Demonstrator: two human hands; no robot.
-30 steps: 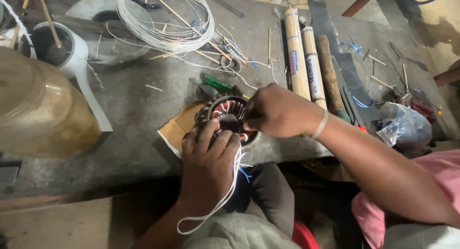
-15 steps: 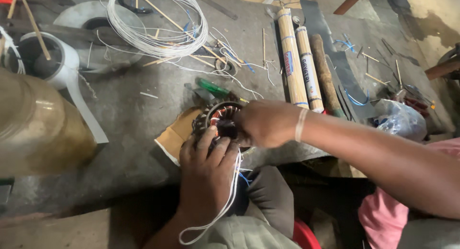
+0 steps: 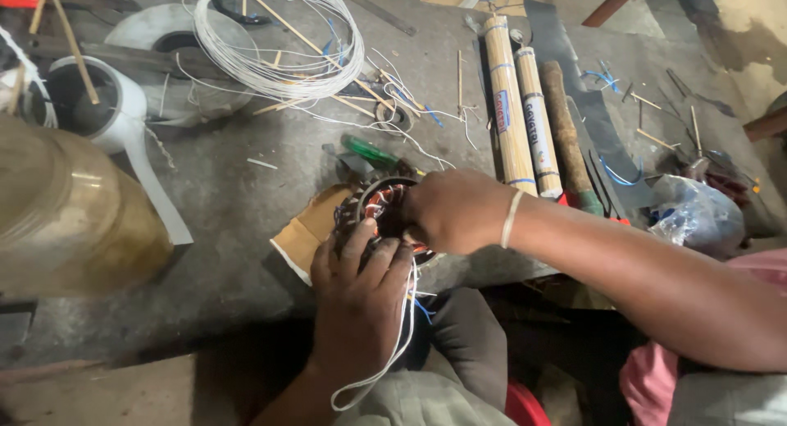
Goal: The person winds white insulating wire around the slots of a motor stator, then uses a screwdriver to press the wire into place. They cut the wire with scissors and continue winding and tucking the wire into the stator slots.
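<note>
Two hands crowd one small motor stator [image 3: 385, 209] at the grey desk [image 3: 229, 196] edge. Left hand [image 3: 361, 299] fingers clench its near rim, white wire [image 3: 393, 352] trailing beneath; right hand [image 3: 455, 209] fingers pinch inside the copper winding. Tugging hard could likely snap or scrape the wire.

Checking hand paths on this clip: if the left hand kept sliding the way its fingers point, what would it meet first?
The left hand points up and away, fingers already on the round motor stator. Past that, probably the green-handled tool, though depth is hard to judge.
</note>
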